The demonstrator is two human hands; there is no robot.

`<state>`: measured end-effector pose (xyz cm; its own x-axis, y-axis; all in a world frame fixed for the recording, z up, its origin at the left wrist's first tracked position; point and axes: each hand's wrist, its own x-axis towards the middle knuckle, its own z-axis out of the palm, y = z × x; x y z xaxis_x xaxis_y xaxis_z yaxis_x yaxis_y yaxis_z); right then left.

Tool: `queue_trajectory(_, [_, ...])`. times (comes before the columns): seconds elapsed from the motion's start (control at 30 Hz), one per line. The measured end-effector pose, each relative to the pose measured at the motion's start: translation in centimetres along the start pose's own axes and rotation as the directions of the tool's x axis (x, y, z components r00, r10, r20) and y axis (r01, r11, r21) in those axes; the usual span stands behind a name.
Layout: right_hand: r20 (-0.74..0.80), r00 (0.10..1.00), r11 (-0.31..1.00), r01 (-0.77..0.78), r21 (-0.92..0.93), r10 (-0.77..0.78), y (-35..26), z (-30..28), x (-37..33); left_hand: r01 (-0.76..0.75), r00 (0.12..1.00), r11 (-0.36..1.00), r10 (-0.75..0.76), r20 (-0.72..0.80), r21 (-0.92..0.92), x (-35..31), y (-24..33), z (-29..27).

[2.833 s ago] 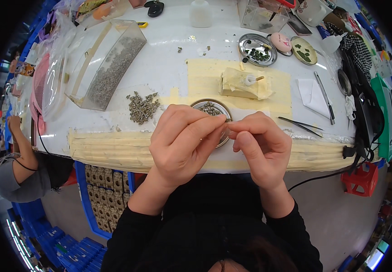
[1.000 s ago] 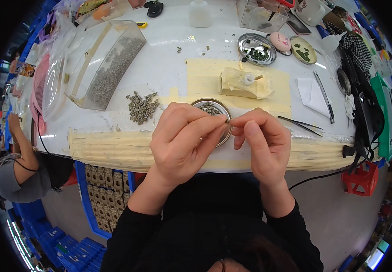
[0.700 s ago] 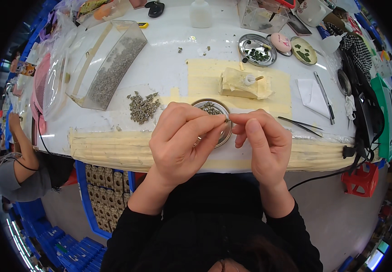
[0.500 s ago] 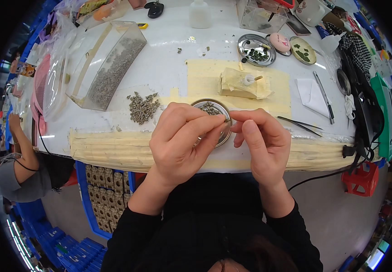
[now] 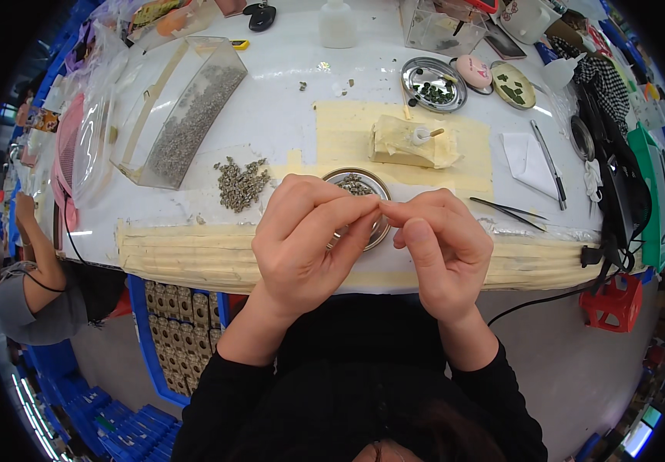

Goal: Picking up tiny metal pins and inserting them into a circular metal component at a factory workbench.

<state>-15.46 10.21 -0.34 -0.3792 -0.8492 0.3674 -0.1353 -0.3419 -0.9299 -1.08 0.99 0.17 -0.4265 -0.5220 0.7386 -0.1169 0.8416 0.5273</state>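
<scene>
My left hand (image 5: 298,246) is closed in a pinch over the round metal dish (image 5: 385,192), which holds small metallic-looking pieces (image 5: 357,183). Whatever sits between its thumb and index finger is too small and covered to make out. The bent index finger of my right hand (image 5: 448,258) meets the left fingertips. Its thumb stands apart from that finger, and nothing shows in its grasp. Both hands partly hide the dish. To its left lies a loose heap of similar small pieces (image 5: 242,185).
A clear tapered box (image 5: 194,115) of small grey pieces stands left. Behind the dish is a taped block (image 5: 406,146) with a small white-topped container. Tweezers (image 5: 506,212), a folded white cloth (image 5: 529,165) and a plate of dark green pieces (image 5: 434,85) lie right. A person (image 5: 36,285) sits far left.
My right index finger has shifted slightly left onto the left fingertips, covering the tiny piece that showed there before. My left hand has hardly moved.
</scene>
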Motion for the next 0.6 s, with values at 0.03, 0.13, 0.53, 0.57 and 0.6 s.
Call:
queue_trajectory(0.03, [-0.011,1.0,1.0,-0.016,-0.021,0.016,-0.02,0.12,-0.03,0.0,1.0,1.0,0.0,-0.001,-0.001,0.0,-0.01,-0.01])
queue_trajectory(0.13, [-0.026,0.999,0.999,-0.044,-0.009,0.044,0.12,0.04,-0.04,0.002,1.0,1.0,-0.002,-0.008,-0.003,-0.02,0.02,-0.05])
queue_trajectory(0.53, [0.162,0.965,0.923,-0.249,0.295,0.208,0.88,-0.48,0.26,-0.045,0.999,0.998,0.047,0.023,-0.053,-0.15,-0.1,-0.23])
queue_trajectory(0.57, [0.163,0.963,0.925,-0.254,0.284,0.214,0.81,-0.47,0.29,-0.046,0.998,0.998,0.047,0.035,-0.049,-0.12,-0.03,-0.26])
queue_trajectory(0.6, [0.166,0.961,0.926,-0.26,0.275,0.221,0.74,-0.39,0.34,-0.045,0.998,0.998,0.047,0.047,-0.043,-0.12,0.03,-0.33])
